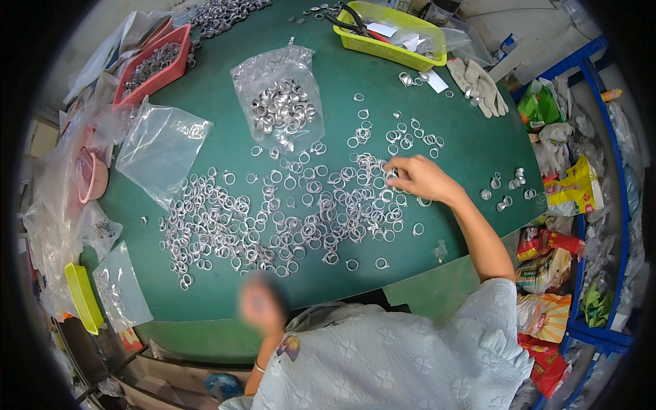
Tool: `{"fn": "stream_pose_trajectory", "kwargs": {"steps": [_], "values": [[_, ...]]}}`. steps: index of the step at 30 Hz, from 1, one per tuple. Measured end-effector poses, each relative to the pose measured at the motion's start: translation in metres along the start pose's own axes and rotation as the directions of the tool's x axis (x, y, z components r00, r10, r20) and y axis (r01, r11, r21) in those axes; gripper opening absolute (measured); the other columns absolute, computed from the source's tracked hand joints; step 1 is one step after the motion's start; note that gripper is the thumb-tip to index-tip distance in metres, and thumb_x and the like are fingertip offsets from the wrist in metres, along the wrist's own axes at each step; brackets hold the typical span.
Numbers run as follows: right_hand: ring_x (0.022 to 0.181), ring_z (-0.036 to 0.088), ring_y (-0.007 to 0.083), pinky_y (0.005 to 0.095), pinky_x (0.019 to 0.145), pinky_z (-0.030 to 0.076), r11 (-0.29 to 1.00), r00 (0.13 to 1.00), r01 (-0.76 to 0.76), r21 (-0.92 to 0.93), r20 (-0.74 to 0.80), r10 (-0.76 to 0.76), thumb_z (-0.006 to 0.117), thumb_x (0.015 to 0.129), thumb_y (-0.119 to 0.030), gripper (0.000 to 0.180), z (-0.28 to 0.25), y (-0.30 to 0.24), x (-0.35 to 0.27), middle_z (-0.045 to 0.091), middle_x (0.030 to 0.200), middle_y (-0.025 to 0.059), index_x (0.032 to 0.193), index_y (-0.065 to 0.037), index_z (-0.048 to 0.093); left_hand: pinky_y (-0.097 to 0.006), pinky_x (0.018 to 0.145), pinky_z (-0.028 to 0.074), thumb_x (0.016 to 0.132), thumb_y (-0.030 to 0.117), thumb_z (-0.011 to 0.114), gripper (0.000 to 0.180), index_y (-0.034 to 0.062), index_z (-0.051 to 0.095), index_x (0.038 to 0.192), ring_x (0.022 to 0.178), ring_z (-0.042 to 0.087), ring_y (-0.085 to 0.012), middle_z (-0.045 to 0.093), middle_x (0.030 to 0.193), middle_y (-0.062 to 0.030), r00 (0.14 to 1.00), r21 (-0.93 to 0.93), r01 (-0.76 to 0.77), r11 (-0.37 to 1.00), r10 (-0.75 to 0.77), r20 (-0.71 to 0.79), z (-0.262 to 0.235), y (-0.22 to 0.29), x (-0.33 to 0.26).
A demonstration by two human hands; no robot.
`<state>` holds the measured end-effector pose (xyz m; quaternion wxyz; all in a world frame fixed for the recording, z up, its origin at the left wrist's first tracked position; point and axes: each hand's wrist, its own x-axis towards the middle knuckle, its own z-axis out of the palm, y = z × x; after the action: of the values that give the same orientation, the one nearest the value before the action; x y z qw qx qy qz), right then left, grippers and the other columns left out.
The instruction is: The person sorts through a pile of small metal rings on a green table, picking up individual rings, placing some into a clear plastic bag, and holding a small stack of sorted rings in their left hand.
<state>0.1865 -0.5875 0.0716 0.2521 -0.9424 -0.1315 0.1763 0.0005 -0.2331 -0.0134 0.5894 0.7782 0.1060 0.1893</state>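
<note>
Pinching one ring (391,174), right hand (425,179) over countless rings (273,219).

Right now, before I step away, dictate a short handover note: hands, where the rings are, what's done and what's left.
Right hand: on the right edge of the loose rings, fingers touching them; grip unclear.
Left hand: out of sight.
Rings: most are spread across the green table; a few pieces lie apart at right.
Done: one bag and the red tray hold rings.
Left: the big spread is still loose; an empty bag lies to its left.
</note>
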Motion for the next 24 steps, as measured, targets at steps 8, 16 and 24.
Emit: {"fn": "stream_pose_trajectory", "kwargs": {"steps": [8, 16, 24], "values": [[0.066, 0.062, 0.0307, 0.0409, 0.057, 0.049, 0.984, 0.933, 0.035, -0.175, -0.347, -0.095, 0.067, 0.080, -0.025, 0.037, 0.052, -0.026, -0.003, 0.062, 0.072, 0.0119, 0.110, -0.005, 0.056, -0.024, 0.051, 0.035, 0.092, 0.002, 0.046, 0.011, 0.0007, 0.049, 0.081, 0.051, 0.042, -0.0100, 0.052, 0.073, -0.0070, 1.000, 0.066, -0.027, 0.997, 0.028, -0.012, 0.007, 0.005, 0.003], [0.072, 0.064, 0.0309, 0.0387, 0.063, 0.051, 0.969, 0.968, 0.244, -0.028, -0.047, -0.245, 0.058, 0.084, -0.012, 0.026, 0.065, -0.069, -0.033, 0.067, 0.087, 0.0154, 0.109, -0.006, 0.061, -0.027, 0.057, 0.041, 0.087, -0.002, 0.051, 0.008, -0.0016, 0.051, 0.080, 0.060, 0.049, -0.0156, 0.055, 0.074, -0.0100, 1.000, 0.109, 0.006, 0.994, -0.005, -0.011, 0.009, 0.021, 0.006], [0.068, 0.060, 0.0316, 0.0430, 0.056, 0.046, 0.998, 0.883, 0.050, -0.046, -0.465, -0.066, 0.062, 0.082, -0.015, 0.021, 0.049, -0.032, -0.015, 0.060, 0.079, 0.0101, 0.103, -0.010, 0.064, -0.027, 0.058, 0.042, 0.087, -0.001, 0.051, 0.007, -0.0017, 0.052, 0.080, 0.061, 0.050, -0.0170, 0.056, 0.075, -0.0106, 1.000, 0.138, -0.026, 0.990, 0.028, -0.013, 0.008, 0.018, 0.005]]}}
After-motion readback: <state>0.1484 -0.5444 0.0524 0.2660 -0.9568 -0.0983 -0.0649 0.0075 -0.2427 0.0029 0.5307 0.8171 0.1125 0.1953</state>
